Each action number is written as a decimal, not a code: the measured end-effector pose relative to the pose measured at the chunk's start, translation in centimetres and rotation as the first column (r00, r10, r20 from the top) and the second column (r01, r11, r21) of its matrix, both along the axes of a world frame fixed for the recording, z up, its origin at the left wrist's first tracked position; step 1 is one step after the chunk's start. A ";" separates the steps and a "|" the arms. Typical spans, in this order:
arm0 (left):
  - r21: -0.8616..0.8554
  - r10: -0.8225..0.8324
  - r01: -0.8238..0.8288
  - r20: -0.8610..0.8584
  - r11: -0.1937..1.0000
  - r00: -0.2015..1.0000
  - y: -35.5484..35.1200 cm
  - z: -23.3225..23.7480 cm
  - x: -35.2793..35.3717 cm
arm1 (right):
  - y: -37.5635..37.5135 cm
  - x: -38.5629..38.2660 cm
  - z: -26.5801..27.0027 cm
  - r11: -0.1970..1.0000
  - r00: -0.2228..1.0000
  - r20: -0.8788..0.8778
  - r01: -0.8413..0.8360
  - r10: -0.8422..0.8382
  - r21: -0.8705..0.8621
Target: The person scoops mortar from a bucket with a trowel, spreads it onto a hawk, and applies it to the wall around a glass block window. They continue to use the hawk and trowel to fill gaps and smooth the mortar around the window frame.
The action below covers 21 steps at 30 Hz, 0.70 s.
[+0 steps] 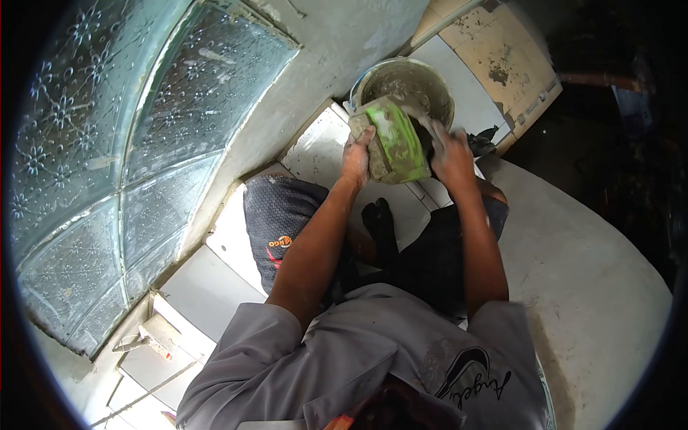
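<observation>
Boxy lime-green piece (pixel 403 140) caked in rough grey paste (pixel 378 159), left hand (pixel 357 155) gripping it, right hand (pixel 453 154) holding blurred greyish tool (pixel 414 110), round crusted bucket (pixel 438 84)

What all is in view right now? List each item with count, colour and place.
Container: 1, green with grey smears, between the hands
Tool: 1, greyish, at the right hand; blurred
Bucket: 1, grey-smeared, beyond the container
Glass: several panes, bluish, left
Wall: 1, grey, around the glass
Tiles: several, white and grey, along the wall
Panel: 1, beige, top right
Crumpled item: 1, black, right of the bucket
Slab: 1, pale grey, right
Shirt: 1, grey, bottom
Shorts: 1, dark, centre
Left hand: 1, grey-smeared, gripping the container
Right hand: 1, grey-smeared, on the tool
</observation>
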<state>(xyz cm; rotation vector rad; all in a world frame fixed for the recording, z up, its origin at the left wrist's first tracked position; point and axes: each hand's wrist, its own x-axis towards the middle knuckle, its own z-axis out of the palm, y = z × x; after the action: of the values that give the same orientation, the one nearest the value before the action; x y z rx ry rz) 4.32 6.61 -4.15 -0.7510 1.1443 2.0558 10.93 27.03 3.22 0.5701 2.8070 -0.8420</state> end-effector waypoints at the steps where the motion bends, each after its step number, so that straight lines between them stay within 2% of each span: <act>1: -0.027 -0.037 0.038 0.002 0.999 0.999 0.1 0.3 0.3 | 1.0 -1.9 -2.5 0.999 0.997 -0.059 -0.050 0.050 0.012; 2: -0.055 -0.070 0.070 0.002 0.996 0.998 0.1 0.6 0.4 | 2.0 -3.4 -5.2 0.994 0.987 -0.121 -0.103 0.105 0.026; 5: -0.090 0.000 0.002 0.025 0.996 1.000 -0.8 -0.7 0.4 | 3.7 -5.7 -10.6 0.984 0.995 -0.030 0.085 -0.090 -0.158; 7: -0.097 0.005 0.005 0.094 0.995 0.996 -1.3 -0.5 0.3 | 5.5 -4.0 -17.8 0.986 0.981 -0.150 -0.102 0.121 0.133; 9: -0.125 0.016 -0.003 0.102 0.992 0.995 -1.7 -0.5 0.1 | 6.9 -2.1 -24.6 0.928 0.938 -0.227 -0.180 0.262 0.326; 11: -0.119 -0.001 0.016 0.129 0.993 0.992 -1.7 0.0 0.0 | 6.8 -1.0 -28.5 0.952 0.954 -0.256 -0.072 0.153 0.299; 13: -0.088 0.004 0.008 0.138 0.996 0.990 -1.8 0.5 0.4 | 6.3 -0.6 -25.8 0.921 0.955 -0.093 -0.243 0.283 0.305; 14: -0.065 -0.001 0.010 0.141 0.998 0.990 -2.0 0.2 0.4 | 6.2 -0.5 -26.2 0.951 0.975 0.005 -0.218 0.223 0.219; 15: -0.035 -0.005 0.010 0.139 0.999 0.990 -2.0 0.1 0.5 | 6.0 -0.7 -25.0 0.965 0.985 0.005 -0.169 0.171 0.202; 16: -0.079 -0.025 0.034 0.110 0.996 0.994 -2.1 0.6 0.6 | 5.9 -1.0 -23.9 0.976 0.993 0.005 -0.118 0.119 0.185; 17: -0.122 -0.044 0.053 0.075 0.991 0.996 -2.2 1.3 0.7 | 5.2 -1.4 -20.5 0.975 0.992 -0.106 -0.045 0.069 0.220; 19: -0.171 -0.070 0.067 -0.015 0.983 0.997 -2.4 3.4 0.2 | 2.8 -2.7 -11.5 0.954 0.940 -0.162 0.297 -0.301 -0.050; 21: -0.178 -0.098 0.081 -0.087 0.981 0.991 -2.3 6.5 0.5 | 1.2 -1.8 -3.6 0.960 0.935 -0.280 0.151 -0.216 -0.234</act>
<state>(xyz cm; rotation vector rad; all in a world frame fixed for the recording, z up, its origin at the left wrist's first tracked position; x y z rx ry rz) 4.86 4.29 2.34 -0.6766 1.4008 1.9526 9.15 28.28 -0.39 0.7350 2.9076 -1.3517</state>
